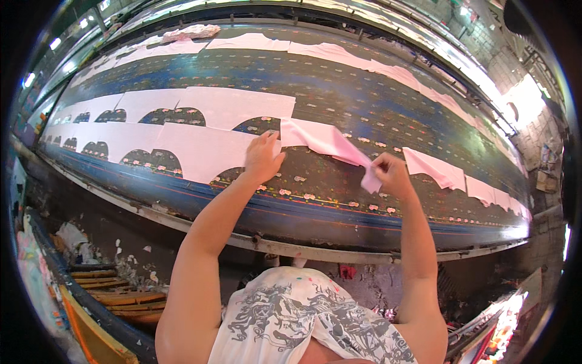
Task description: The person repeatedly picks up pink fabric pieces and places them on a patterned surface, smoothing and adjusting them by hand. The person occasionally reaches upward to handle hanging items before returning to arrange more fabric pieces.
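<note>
A pale pink fabric piece stretches between my hands over the long dark printing table. My right hand is closed on its right end, lifting it a little, and a loose corner hangs below the fingers. My left hand rests by the piece's left edge, fingers lying on the cloth and thumb apart. Under that hand lies a flat white-pink cut panel with curved cut-outs. Whether the left fingertips press the lifted piece or the panel beside it is hard to tell.
More cut panels lie in rows to the left. Folded-over pink pieces line the table on the right, and others run along its far side. A pale rail edges the near side. Wooden slats stand low at left.
</note>
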Demonstrator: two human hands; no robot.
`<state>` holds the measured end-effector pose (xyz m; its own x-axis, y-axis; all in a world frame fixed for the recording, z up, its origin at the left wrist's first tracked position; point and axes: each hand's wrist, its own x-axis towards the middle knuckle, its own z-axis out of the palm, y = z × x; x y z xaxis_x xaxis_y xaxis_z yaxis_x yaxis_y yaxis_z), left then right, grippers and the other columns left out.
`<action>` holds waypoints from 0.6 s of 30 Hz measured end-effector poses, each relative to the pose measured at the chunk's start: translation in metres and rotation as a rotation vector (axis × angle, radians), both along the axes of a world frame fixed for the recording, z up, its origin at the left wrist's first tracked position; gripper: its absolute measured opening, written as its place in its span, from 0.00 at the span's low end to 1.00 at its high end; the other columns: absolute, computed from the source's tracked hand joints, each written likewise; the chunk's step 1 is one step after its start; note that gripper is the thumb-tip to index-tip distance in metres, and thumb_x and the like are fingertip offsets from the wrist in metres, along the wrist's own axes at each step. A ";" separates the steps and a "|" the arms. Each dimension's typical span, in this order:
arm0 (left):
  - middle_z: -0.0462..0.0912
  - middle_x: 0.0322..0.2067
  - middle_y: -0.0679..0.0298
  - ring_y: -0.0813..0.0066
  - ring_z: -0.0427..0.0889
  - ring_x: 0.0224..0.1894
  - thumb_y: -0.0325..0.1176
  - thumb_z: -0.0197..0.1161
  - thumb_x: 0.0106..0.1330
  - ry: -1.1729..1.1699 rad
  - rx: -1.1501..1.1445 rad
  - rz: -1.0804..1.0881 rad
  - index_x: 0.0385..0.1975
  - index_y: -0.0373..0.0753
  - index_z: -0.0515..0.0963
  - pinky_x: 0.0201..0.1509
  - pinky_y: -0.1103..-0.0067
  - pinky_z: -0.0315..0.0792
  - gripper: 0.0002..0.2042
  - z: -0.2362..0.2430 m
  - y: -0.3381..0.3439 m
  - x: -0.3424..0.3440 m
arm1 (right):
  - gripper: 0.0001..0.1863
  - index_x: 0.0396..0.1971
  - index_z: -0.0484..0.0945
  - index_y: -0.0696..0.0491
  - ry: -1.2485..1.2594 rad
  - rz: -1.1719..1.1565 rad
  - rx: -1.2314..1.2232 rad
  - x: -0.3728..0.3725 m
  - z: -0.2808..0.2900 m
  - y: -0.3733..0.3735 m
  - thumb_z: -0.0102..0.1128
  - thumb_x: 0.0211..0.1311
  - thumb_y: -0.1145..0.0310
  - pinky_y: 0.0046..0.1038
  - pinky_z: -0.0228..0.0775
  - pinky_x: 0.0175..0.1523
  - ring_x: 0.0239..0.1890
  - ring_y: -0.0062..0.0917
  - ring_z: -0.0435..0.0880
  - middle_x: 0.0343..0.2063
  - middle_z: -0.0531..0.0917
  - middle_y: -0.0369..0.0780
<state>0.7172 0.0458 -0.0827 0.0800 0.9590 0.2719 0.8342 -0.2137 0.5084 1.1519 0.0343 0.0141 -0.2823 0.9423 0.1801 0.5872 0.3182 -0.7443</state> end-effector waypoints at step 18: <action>0.90 0.39 0.57 0.50 0.89 0.43 0.24 0.72 0.59 -0.291 0.196 -0.698 0.41 0.39 0.92 0.50 0.63 0.82 0.10 0.090 -0.024 0.147 | 0.12 0.46 0.89 0.60 -0.475 -0.496 0.244 0.144 0.111 -0.267 0.66 0.63 0.83 0.35 0.81 0.45 0.36 0.40 0.88 0.37 0.88 0.48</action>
